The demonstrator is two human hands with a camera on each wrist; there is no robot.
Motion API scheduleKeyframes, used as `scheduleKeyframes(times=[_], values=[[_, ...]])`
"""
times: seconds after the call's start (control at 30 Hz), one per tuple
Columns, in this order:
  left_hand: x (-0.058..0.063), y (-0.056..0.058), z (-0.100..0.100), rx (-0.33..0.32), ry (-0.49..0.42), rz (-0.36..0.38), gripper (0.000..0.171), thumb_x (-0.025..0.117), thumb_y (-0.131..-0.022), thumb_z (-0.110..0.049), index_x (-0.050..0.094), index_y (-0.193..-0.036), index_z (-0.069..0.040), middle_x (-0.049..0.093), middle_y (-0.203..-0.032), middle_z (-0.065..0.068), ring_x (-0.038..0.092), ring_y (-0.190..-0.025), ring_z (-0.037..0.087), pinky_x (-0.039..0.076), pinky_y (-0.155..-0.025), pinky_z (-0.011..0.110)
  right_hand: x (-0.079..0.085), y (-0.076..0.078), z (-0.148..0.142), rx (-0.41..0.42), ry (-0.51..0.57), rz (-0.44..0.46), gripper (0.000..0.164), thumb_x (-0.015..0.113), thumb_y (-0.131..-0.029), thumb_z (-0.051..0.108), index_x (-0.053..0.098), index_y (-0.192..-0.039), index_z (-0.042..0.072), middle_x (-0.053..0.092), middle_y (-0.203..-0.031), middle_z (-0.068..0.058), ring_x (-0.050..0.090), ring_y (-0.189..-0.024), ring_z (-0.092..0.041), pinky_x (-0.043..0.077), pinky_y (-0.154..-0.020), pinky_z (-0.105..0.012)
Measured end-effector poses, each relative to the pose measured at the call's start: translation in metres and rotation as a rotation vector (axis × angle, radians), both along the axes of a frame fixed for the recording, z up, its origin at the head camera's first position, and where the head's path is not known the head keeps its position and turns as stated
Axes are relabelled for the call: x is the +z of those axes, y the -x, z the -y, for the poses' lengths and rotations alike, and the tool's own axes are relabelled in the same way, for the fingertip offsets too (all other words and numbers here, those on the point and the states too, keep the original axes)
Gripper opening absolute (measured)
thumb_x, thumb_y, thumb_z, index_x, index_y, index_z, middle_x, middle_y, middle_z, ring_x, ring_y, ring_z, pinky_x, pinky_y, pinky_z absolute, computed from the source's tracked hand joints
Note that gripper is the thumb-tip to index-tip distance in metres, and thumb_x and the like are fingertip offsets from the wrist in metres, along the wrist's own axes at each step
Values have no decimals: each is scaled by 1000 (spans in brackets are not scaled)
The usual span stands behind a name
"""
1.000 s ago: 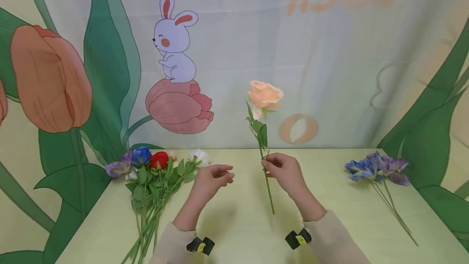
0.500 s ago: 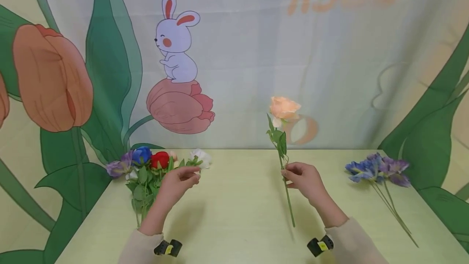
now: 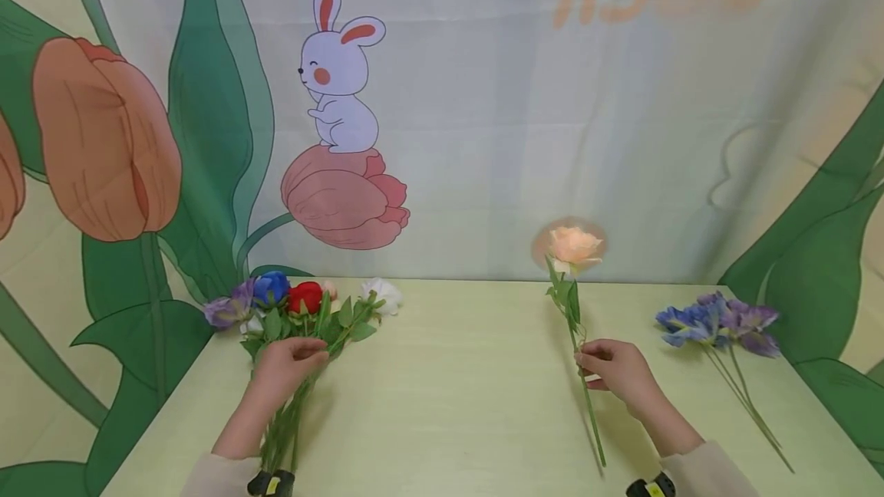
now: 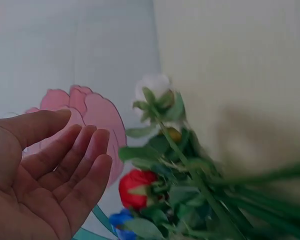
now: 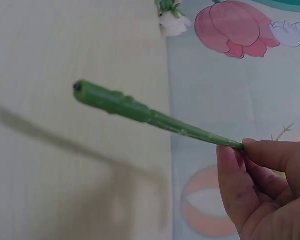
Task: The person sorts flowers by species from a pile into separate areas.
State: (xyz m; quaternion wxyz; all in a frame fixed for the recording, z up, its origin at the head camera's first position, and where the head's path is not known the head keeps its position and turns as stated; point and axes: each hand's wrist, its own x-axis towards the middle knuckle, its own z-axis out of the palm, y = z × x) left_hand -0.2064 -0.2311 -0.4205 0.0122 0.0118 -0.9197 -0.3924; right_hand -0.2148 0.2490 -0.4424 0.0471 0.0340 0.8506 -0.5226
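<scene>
A peach artificial rose (image 3: 575, 248) stands tilted over the right part of the table, its green stem pinched between thumb and fingers of my right hand (image 3: 618, 370). In the right wrist view the cut end of the stem (image 5: 125, 106) points away from the hand (image 5: 270, 185). My left hand (image 3: 286, 366) hovers over a bunch of artificial flowers, its fingers loosely bent with nothing between them. That bunch has a red rose (image 3: 305, 297), a blue flower (image 3: 271, 287), a white flower (image 3: 382, 295) and a purple flower (image 3: 230, 307). The left palm (image 4: 45, 200) shows bare beside the blooms.
Blue and purple artificial flowers (image 3: 718, 322) with thin stems lie at the table's right side. The pale yellow table (image 3: 442, 397) ends at a printed backdrop curtain (image 3: 470, 136) with a rabbit and tulips.
My right hand has carried the peach rose to the right and lowered it. My left hand has moved left and down, over the bunch of flowers.
</scene>
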Motion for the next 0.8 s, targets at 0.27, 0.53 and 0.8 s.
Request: scheduleKeyframes(times=[0.27,0.53,0.8], values=[[-11,-2,25,-14,97,51,31,65,-97,-13,71,-119,7,73,-117,27,68,-108,44,59,-86,51,-11,-8,-23,-20,-27,72,35,61,-101,10,60,-124,-17,74,-100,-17,67,-78,-11,63,-68,-30],[-27,3,37,-46,179,110,28,71,-92,-7,72,-112,12,73,-108,28,69,-99,43,59,-81,49,-23,-13,-38,-33,-39,141,35,61,-101,7,59,-123,-19,74,-96,-18,70,-77,-15,63,-68,-32],[-39,5,42,-57,244,139,22,73,-89,-6,75,-104,11,75,-100,26,71,-88,36,60,-76,47,-32,-15,-45,-45,-74,180,33,63,-99,7,62,-120,-18,72,-93,-15,67,-75,-11,62,-65,-28]])
